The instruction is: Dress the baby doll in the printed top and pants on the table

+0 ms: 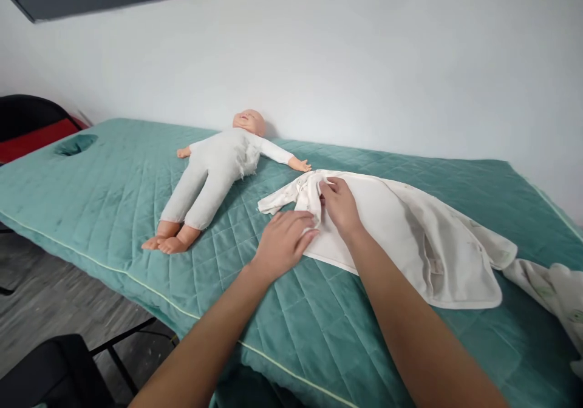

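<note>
A white baby garment [401,226] lies spread on the teal quilted table cover [113,189]. My left hand [282,241] rests flat on the garment's near left edge, fingers stretched out. My right hand [339,204] is on the bunched cloth near the sleeve, its fingertips curled and pinching a fold. A baby doll [218,165] in a pale suit lies on its back to the left of the garment, arms spread, one hand close to the sleeve.
More white printed cloth [551,289] trails off at the right edge. A round face hole [75,145] is at the table's far left end. A black and red chair [31,125] stands left; black legs [118,347] below. A white wall runs behind.
</note>
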Demonstrator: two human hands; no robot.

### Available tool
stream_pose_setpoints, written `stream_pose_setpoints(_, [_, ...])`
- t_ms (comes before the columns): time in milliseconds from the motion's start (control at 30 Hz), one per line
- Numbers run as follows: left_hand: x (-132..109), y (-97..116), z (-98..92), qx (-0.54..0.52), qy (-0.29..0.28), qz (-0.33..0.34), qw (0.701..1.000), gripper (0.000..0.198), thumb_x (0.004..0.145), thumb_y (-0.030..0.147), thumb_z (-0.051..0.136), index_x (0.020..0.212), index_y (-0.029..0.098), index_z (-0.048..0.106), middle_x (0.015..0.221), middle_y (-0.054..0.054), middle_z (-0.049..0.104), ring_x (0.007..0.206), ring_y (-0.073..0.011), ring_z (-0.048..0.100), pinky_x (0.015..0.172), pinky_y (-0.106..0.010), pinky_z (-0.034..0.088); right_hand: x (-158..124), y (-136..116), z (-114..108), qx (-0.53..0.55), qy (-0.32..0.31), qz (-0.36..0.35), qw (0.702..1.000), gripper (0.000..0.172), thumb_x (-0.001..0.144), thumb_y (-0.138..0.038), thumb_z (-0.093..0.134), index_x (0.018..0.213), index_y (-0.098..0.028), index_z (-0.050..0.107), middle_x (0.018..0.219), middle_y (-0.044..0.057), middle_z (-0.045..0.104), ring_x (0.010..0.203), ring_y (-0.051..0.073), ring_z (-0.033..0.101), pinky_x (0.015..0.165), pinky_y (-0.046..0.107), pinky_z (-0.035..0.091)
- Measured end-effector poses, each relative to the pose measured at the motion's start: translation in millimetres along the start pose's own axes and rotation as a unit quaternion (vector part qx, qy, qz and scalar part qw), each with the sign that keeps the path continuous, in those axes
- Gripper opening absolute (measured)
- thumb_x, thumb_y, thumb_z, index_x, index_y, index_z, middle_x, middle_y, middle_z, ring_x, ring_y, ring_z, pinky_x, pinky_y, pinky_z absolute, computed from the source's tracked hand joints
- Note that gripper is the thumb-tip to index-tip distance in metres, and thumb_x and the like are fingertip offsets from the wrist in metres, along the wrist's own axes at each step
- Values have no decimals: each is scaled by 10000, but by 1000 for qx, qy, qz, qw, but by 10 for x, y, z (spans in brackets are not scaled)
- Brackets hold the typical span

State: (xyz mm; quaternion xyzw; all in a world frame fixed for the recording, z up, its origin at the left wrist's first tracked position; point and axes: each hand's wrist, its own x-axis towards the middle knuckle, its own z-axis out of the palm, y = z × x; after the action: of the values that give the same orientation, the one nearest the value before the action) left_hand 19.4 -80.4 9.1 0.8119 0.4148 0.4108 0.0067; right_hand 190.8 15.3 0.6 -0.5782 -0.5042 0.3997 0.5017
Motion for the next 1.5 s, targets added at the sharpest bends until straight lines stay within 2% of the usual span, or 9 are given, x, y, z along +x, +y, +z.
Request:
stream_pose_setpoints(133, [17, -294, 1, -6, 156, -243, 957, 300, 979, 314, 539, 1256, 209, 586, 1269, -125, 657, 1189, -258, 623, 1004, -428, 510, -34, -83, -39, -11, -23, 19, 1000, 532, 862, -525, 608, 1286, -211, 537, 1105, 81, 713, 789, 205, 701, 742, 353, 577])
stream_pose_setpoints(200, [24, -421, 13, 42, 128, -299, 945, 418, 872, 318, 677, 1266, 207, 592, 1323, -138, 632, 1268, -316, 572, 1069, -489, 464, -75, -135, -26, -77, -13, -8, 997, 588, 821, -533, 666, 1293, -204, 544, 1085, 78, 712, 871, 231, 701, 835, 386, 563])
stream_pose_setpoints(333, [65, -514, 43, 89, 32, -294, 951, 232, 842, 273, 676, 1069, 233, 662, 1247, -100, 695, 1229, -348, 579, 1065, -534, 436, -149, -212, 17, -193, -16, -59, 979, 644, 781, -431, 721, 1342, -185, 523, 1143, 107, 697, 1072, 290, 664, 984, 442, 507])
stream_pose_setpoints(567, [363, -870, -56, 90, 139, -244, 956, 261, 785, 40, 455, 860, 227, 620, 1111, -74, 699, 1139, -265, 599, 1018, -411, 480, -180, -264, -42, -213, -39, -43, 975, 483, 826, -269, 564, 1301, -179, 558, 1089, 101, 710, 1047, 295, 673, 969, 435, 501])
stream_pose_setpoints(733, [473, -1047, -17, 124, 100, -251, 955, 351, 778, -6, 402, 887, 210, 657, 1267, -113, 630, 1244, -297, 557, 1036, -446, 478, -125, -215, -64, -122, -40, -12, 992, 411, 768, -282, 596, 1172, -204, 612, 974, 46, 699, 951, 266, 666, 926, 411, 510])
stream_pose_setpoints(1033, [149, -385, -93, 20, 130, -168, 977, 156, 961, 294, 530, 1036, 214, 642, 1114, -73, 698, 1104, -233, 633, 1008, -404, 496, -43, -111, 77, 62, -119, -6, 991, 501, 853, -310, 550, 1344, -211, 532, 1110, 56, 717, 954, 196, 707, 811, 321, 577])
stream_pose_setpoints(1267, [-219, 236, -96, 86, -86, -85, 989, 461, 894, 532, 683, 1219, 209, 624, 1209, -102, 696, 1133, -292, 610, 938, -454, 474, -81, -74, 79, -58, -69, -104, 991, 393, 852, -157, 511, 1230, -184, 618, 1131, 75, 700, 1011, 201, 680, 988, 367, 518])
stream_pose_setpoints(1400, [-212, 317, -79, 112, -112, -60, 986, 308, 917, 506, 665, 1042, 224, 665, 1197, -82, 695, 1128, -285, 599, 897, -450, 460, -146, -174, -4, -160, 31, -170, 972, 303, 920, -231, 522, 1189, -158, 641, 1228, 139, 632, 1058, 241, 639, 1006, 383, 496])
stream_pose_setpoints(1500, [-184, 316, -85, 106, -112, -22, 988, 174, 969, 401, 619, 1008, 240, 672, 1136, -53, 712, 1111, -259, 596, 951, -463, 456, -242, -264, 20, -238, -2, -282, 929, 347, 938, -236, 548, 1268, -155, 615, 1312, 151, 598, 1214, 277, 548, 1082, 401, 438])
